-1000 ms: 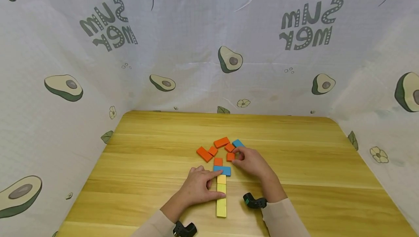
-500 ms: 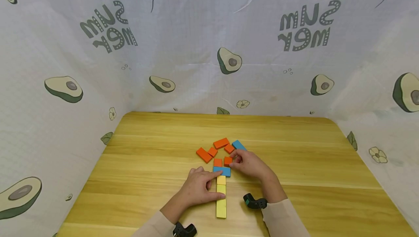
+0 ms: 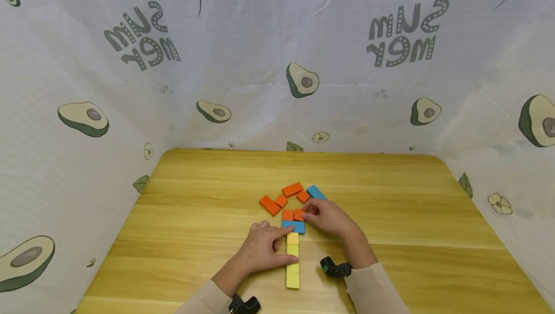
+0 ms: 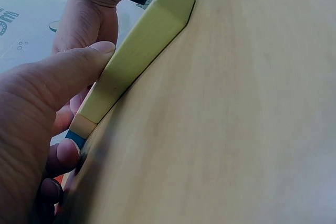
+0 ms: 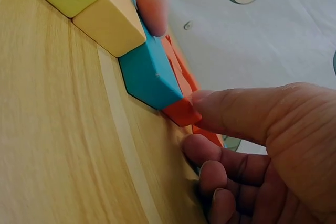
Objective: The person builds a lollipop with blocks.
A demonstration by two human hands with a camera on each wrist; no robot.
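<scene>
A yellow block [image 3: 293, 276], a small pale orange block [image 3: 293, 239] and a crosswise blue block [image 3: 298, 228] form a column flat on the table. My left hand [image 3: 261, 249] lies along its left side, index fingertip on the blue block and thumb on the yellow one. Above the blue block lies an orange square [image 3: 288, 215]. Beside that, my right hand [image 3: 330, 217] pinches a second orange square [image 3: 298, 215], slightly turned. In the right wrist view this orange block [image 5: 182, 113] sits against the blue block's far side, thumb tip on it.
Beyond the column lie several loose pieces: two orange oblongs [image 3: 270, 205], two small orange squares [image 3: 303, 197] and a blue oblong [image 3: 316, 192] just past my right fingers. A printed cloth [image 3: 260, 63] walls the wooden table [image 3: 195, 198] at back and sides.
My right hand has brought its orange square left and nearer, from apart to beside the other orange square above the blue block. The left hand has stayed put.
</scene>
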